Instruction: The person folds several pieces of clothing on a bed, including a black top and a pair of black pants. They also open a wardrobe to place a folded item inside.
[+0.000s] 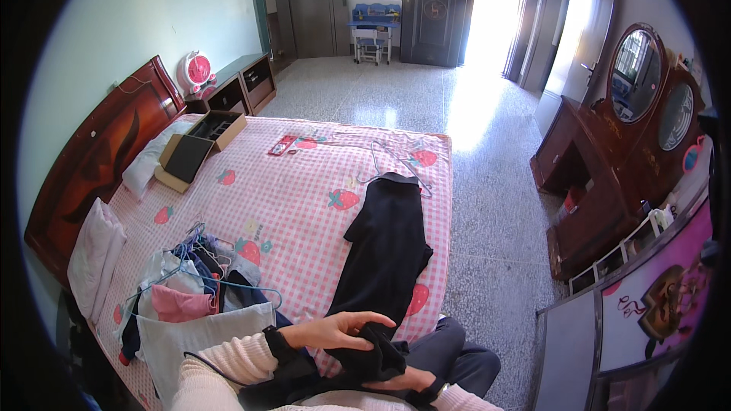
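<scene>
A long black garment [384, 251] lies stretched over the near right part of the bed; whether it is trousers or a top I cannot tell. Its far end rests over a light-coloured clothes hanger [423, 185]. The near end is bunched up close to my lap. My left hand [339, 332] pinches this bunched cloth between thumb and fingers. Below and to the right, my right hand [411, 380] grips the same cloth from underneath, its fingertips partly hidden. To my left is a pile of clothes on hangers [186, 293], with pink, white and dark pieces.
The bed [304, 205] has a pink checked sheet with strawberries. On it lie an open cardboard box [221, 128], a red flat case [282, 144] and pillows [97, 259]. A pink fan [196, 70] stands on a low cabinet. A wooden dresser [586, 175] stands at the right.
</scene>
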Action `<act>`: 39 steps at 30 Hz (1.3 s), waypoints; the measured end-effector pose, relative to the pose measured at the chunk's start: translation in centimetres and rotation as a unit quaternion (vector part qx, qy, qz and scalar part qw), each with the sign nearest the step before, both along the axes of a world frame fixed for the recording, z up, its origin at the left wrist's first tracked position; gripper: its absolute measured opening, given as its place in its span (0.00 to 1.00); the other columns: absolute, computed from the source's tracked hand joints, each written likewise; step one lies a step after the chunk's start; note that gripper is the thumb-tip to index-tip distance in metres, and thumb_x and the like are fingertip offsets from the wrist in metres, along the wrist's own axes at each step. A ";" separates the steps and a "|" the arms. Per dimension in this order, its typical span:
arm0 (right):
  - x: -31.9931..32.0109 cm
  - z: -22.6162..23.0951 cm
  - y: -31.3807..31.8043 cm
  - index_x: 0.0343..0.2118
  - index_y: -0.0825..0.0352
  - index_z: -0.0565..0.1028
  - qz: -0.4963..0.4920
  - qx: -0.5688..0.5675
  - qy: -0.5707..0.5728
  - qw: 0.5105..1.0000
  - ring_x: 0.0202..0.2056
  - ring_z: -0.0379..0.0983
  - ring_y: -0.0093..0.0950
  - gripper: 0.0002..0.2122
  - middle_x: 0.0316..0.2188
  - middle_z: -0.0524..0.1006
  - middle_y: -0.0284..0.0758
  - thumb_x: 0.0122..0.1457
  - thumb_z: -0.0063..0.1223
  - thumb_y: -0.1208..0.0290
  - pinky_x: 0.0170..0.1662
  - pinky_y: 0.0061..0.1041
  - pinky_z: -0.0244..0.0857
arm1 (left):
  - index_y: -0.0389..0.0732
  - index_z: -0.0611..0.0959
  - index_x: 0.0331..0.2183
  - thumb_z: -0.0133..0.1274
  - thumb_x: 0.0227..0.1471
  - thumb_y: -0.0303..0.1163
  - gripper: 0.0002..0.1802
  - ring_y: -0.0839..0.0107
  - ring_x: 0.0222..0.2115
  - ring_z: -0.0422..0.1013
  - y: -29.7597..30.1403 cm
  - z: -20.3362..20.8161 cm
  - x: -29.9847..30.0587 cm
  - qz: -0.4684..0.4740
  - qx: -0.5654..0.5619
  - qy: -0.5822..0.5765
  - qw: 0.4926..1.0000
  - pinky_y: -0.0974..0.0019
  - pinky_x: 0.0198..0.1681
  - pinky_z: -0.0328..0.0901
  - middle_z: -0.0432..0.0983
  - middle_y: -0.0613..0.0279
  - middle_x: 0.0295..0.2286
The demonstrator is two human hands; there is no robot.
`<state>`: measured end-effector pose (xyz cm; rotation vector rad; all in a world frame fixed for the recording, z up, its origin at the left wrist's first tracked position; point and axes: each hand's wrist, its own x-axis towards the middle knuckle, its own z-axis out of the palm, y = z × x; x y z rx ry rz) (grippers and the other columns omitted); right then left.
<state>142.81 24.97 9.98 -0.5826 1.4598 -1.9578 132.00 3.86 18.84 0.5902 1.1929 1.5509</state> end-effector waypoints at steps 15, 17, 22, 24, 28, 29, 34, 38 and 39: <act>-0.4 -0.9 1.9 0.54 0.71 0.73 -0.055 -0.078 -0.006 0.995 0.57 0.68 0.29 0.21 0.50 0.77 0.36 0.59 0.62 0.71 0.67 0.35 0.52 | 0.39 0.61 0.66 0.55 0.61 0.29 0.36 0.66 0.57 0.67 -1.0 0.0 -0.7 -0.085 0.150 -0.117 0.978 0.62 0.61 0.61 0.68 0.52 0.58; -0.1 -1.4 1.6 0.49 0.71 0.76 -0.045 -0.092 0.105 0.989 0.56 0.70 0.31 0.16 0.46 0.79 0.36 0.58 0.61 0.72 0.69 0.41 0.49 | 0.39 0.62 0.66 0.53 0.63 0.32 0.34 0.63 0.58 0.66 -2.2 -2.3 -2.7 -0.029 0.122 -0.100 0.987 0.59 0.63 0.59 0.68 0.52 0.59; 1.0 -1.4 2.0 0.42 0.71 0.79 0.004 -0.063 0.013 0.998 0.55 0.72 0.36 0.09 0.43 0.81 0.37 0.60 0.58 0.77 0.70 0.50 0.46 | 0.45 0.83 0.50 0.58 0.54 0.27 0.20 0.54 0.56 0.68 -3.6 -13.0 -10.0 0.024 -0.101 0.559 0.822 0.52 0.64 0.58 0.75 0.54 0.52; 1.5 -1.3 2.4 0.45 0.75 0.77 0.001 -0.063 0.001 0.998 0.52 0.72 0.30 0.10 0.44 0.80 0.39 0.62 0.55 0.78 0.62 0.37 0.56 | 0.47 0.83 0.49 0.59 0.52 0.26 0.21 0.51 0.57 0.67 -4.3 -16.7 -12.3 0.068 -0.141 0.595 0.788 0.49 0.64 0.58 0.75 0.57 0.53; 2.1 -1.6 2.3 0.42 0.75 0.75 0.001 -0.046 -0.052 0.998 0.42 0.71 0.24 0.09 0.39 0.78 0.37 0.58 0.52 0.80 0.50 0.26 0.63 | 0.52 0.78 0.56 0.53 0.60 0.36 0.22 0.53 0.63 0.58 -2.0 -19.8 -16.2 0.032 -0.190 0.664 0.722 0.44 0.66 0.51 0.68 0.62 0.59; 1.9 -1.8 2.2 0.41 0.75 0.75 0.009 -0.047 -0.064 0.997 0.41 0.71 0.24 0.10 0.38 0.78 0.37 0.57 0.53 0.81 0.49 0.25 0.63 | 0.51 0.77 0.56 0.53 0.61 0.36 0.22 0.54 0.64 0.58 -0.7 -20.2 -16.6 0.023 -0.187 0.686 0.703 0.44 0.66 0.50 0.67 0.62 0.60; 1.0 -2.1 2.4 0.40 0.75 0.75 0.006 0.002 -0.054 0.999 0.39 0.72 0.27 0.12 0.37 0.77 0.38 0.51 0.52 0.80 0.48 0.25 0.64 | 0.49 0.78 0.56 0.51 0.62 0.41 0.21 0.58 0.65 0.56 3.8 -24.4 -14.3 -0.036 -0.143 0.656 0.740 0.44 0.68 0.48 0.66 0.63 0.61; 0.3 -1.5 2.5 0.42 0.75 0.75 0.009 -0.002 -0.077 0.997 0.45 0.74 0.31 0.15 0.43 0.78 0.43 0.48 0.51 0.81 0.53 0.26 0.63 | 0.51 0.77 0.57 0.48 0.64 0.44 0.22 0.58 0.66 0.55 -2.3 -26.9 -11.0 -0.091 -0.169 0.624 0.758 0.42 0.68 0.47 0.65 0.62 0.62; 0.0 -1.4 2.4 0.42 0.75 0.75 0.014 -0.004 -0.070 0.997 0.45 0.74 0.31 0.15 0.43 0.78 0.43 0.48 0.51 0.80 0.53 0.27 0.63 | 0.52 0.77 0.58 0.47 0.64 0.44 0.23 0.58 0.66 0.55 -3.9 -26.8 -9.8 -0.116 -0.184 0.601 0.769 0.42 0.68 0.47 0.66 0.63 0.61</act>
